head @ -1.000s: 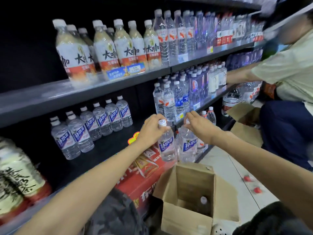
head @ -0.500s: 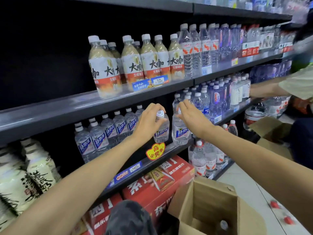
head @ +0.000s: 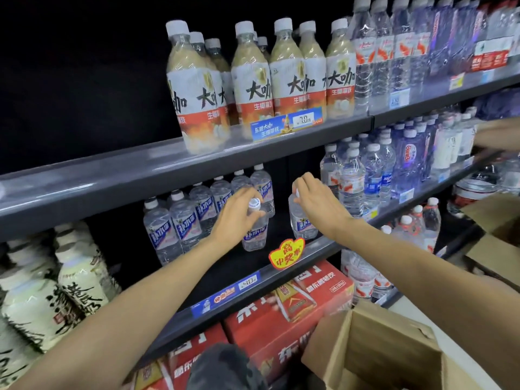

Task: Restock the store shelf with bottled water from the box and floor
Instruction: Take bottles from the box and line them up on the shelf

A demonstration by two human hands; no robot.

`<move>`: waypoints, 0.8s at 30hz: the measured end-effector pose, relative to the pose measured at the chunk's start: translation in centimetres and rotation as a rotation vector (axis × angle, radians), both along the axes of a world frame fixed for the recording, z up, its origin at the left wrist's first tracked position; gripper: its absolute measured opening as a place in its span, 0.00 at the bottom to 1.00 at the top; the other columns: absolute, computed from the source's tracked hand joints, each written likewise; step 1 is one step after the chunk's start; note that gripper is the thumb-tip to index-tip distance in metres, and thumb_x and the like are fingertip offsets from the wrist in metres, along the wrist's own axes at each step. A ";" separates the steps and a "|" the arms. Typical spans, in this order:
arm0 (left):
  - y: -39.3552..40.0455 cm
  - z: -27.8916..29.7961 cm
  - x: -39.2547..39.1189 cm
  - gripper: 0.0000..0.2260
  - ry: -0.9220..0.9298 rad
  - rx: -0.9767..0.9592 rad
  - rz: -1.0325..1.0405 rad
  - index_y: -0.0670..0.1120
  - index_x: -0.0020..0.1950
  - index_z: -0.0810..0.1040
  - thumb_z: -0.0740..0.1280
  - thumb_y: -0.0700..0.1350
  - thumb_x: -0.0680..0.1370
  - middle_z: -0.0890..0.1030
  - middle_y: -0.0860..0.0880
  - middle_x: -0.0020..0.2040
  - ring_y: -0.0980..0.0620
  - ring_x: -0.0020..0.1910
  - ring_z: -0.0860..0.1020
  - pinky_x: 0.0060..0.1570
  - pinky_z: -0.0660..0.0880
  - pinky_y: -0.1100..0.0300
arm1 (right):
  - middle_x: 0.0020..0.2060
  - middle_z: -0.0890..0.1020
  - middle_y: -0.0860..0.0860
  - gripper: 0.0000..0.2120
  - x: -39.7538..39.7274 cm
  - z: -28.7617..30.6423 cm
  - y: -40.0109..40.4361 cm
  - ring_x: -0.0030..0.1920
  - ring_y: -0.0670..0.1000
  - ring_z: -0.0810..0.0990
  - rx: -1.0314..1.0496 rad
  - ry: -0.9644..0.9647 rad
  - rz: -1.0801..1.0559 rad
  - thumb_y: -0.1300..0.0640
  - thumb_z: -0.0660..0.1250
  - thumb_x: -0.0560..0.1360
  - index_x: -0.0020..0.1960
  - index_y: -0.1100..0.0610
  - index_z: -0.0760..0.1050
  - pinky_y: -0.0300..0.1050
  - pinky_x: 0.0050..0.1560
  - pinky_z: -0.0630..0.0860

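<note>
Where hands [head: 239,213] [head: 315,199] grip bottles [head: 254,235], row [head: 197,212] behind, box [head: 380,350] below.

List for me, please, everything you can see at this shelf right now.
blue-label water bottles: a row, clear, middle shelf left
held bottles: two, clear; one in left grip, one in right
coffee bottles: several, beige with white-red labels, upper shelf
mixed water bottles: many, clear and blue, middle shelf right
red cartons: several, under the shelf
cardboard box: one, brown, open, lower right
yellow-red promo tag: one, shelf edge
left hand: on a bottle top
right hand: on a bottle top
</note>
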State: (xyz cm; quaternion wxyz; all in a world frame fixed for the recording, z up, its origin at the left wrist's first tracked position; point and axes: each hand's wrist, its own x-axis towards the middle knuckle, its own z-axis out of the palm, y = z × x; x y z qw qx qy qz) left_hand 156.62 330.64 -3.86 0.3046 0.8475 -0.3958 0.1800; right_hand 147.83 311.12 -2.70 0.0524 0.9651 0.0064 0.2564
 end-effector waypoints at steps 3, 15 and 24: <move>0.7 -0.6 1.2 0.08 0.056 -0.031 0.043 0.45 0.49 0.77 0.73 0.42 0.73 0.77 0.48 0.48 0.51 0.44 0.76 0.42 0.69 0.60 | 0.54 0.68 0.53 0.11 1.6 -1.1 0.5 0.47 0.54 0.71 -0.008 0.028 0.007 0.64 0.62 0.78 0.59 0.57 0.66 0.47 0.46 0.72; 1.2 -0.6 6.2 0.10 0.187 -0.104 0.231 0.44 0.52 0.79 0.72 0.45 0.74 0.82 0.46 0.50 0.48 0.48 0.79 0.44 0.73 0.60 | 0.65 0.67 0.59 0.29 9.0 -2.6 3.0 0.58 0.59 0.72 0.062 0.058 0.057 0.73 0.64 0.70 0.69 0.62 0.63 0.50 0.56 0.75; 2.1 0.0 9.0 0.11 0.259 -0.034 0.249 0.46 0.56 0.78 0.70 0.47 0.75 0.80 0.48 0.56 0.50 0.53 0.78 0.48 0.72 0.59 | 0.67 0.69 0.58 0.19 14.2 -1.3 4.8 0.60 0.64 0.75 0.293 0.144 0.104 0.58 0.62 0.79 0.70 0.57 0.67 0.54 0.55 0.75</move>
